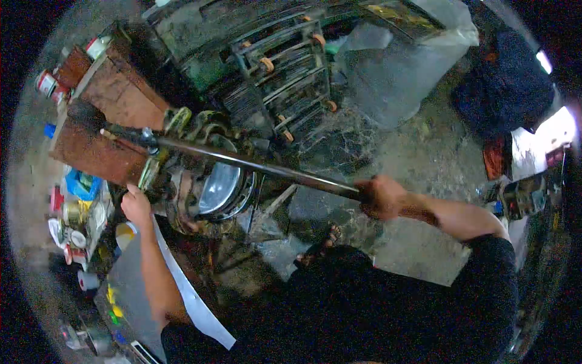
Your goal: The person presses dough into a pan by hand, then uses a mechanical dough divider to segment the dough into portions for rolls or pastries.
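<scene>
A long, shiny metal bar (pixel 260 165) slants across the view over a greasy machine. My right hand (pixel 385 197) is closed round its dark lower right end. Towards the left, the bar meets a bright metal fitting (pixel 149 139), and a dark, thick piece (pixel 88 116) lies beyond it. My left hand (pixel 137 206) is at the lower end of a greenish metal piece (pixel 149 173) on the machine, its fingers bent against it. Below the bar sits a round, shiny metal part (pixel 219 189) within the machine. Some of the left fingertips are hidden.
A rust-brown metal block (pixel 124 88) stands at the left, with tins (pixel 46 82) beyond it. A slatted metal frame (pixel 291 79) with orange-brown wheels lies at the back. Plastic sheeting (pixel 388 73) covers the floor nearby. Cluttered small items (pixel 76 224) fill the left side.
</scene>
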Tool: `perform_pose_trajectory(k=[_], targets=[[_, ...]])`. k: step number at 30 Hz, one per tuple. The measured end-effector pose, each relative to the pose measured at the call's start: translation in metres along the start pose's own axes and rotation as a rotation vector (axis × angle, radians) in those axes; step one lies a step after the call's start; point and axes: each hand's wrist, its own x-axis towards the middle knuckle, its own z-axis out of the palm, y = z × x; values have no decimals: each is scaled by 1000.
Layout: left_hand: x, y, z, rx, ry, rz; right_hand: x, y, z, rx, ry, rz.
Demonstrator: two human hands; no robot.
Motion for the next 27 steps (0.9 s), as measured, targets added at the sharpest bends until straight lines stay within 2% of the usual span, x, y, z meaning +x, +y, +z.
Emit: perform_pose_trajectory(k=[1, 3, 4, 6, 7, 8, 9, 10, 11, 12, 13, 14, 15, 16, 17, 18, 19, 20, 21, 22, 23, 24, 25, 26, 27], targets=[[0, 15, -3, 13, 9, 7, 3, 1, -7, -4, -9, -8], [7, -2, 21, 83, 38, 8, 15, 11, -10, -121, 37, -95], [12, -12, 25, 130, 60, 29, 25, 36, 27, -154, 71, -87], [13, 0, 13, 239, 57, 213, 46, 109, 128, -211, 220, -73], [11, -6, 15, 150, 62, 34, 49, 125, 147, -234, 260, -84], [4, -3, 7, 139, 71, -10, 49, 130, 152, -282, 275, -115], [13, -11, 15, 152, 32, 45, 34, 115, 146, -412, 327, -132], [-5, 2, -8, 83, 11, -39, 19, 92, 138, -416, 318, -151], [-6, 1, -13, 27, -33, -123, 18, 72, 122, -273, 317, -56], [-15, 3, -25, 15, -35, -81, 19, 55, 113, -129, 313, 38], [-19, 6, -37, 6, -92, -104, 16, 44, 123, -256, 300, 291], [-23, 8, -48, 57, -131, -76, 5, 39, 122, -283, 303, 259], [-39, 11, -57, -27, 28, 115, -7, 36, 114, -138, 207, 336], [-29, -6, -34, 105, 259, 531, -12, 29, 101, 4, 107, 414], [-37, 19, -53, -243, 326, 519, -21, -6, 62, 18, 138, 316], [-52, 51, -80, -390, 323, 543, -42, -51, 11, 33, 166, 217], [-63, 78, -113, -446, 283, 756, -51, -80, -32, -47, 278, 70], [-71, 106, -123, -714, 303, 802, -57, -115, -72, 94, 363, 57], [-80, 139, -145, -892, 246, 914, -59, -161, -105, -80, 578, -96], [-84, 169, -162, -939, 192, 1090, -54, -197, -127, -252, 689, -153], [-90, 198, -185, -993, 188, 1259, -40, -212, -145, -253, 738, -174], [-101, 220, -205, -892, 218, 1275, -31, -225, -163, -267, 806, -229], [-104, 241, -220, -736, 147, 1215, -21, -238, -180, -283, 874, -284], [-104, 259, -223, -586, 59, 1156, -6, -226, -208, -220, 872, -236], [-89, 273, -214, -623, 217, 1055, 13, -228, -234, -312, 943, -341]])
